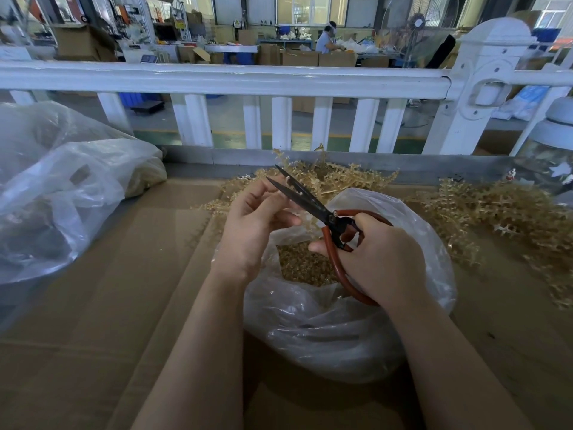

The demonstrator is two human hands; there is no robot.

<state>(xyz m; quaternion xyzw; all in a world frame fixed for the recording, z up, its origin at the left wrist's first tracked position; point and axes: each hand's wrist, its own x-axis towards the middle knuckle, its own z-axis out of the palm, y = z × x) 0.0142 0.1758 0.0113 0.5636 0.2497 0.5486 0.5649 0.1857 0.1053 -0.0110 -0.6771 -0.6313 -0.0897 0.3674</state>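
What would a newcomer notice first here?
The red-handled scissors at centre, blades open, gripped by the right hand, while the left hand pinches a gold sprig at the blades. Just beneath them, an open clear bag holds cut gold bits. Heaps of the same gold stuff lie on the cardboard behind and to the right.
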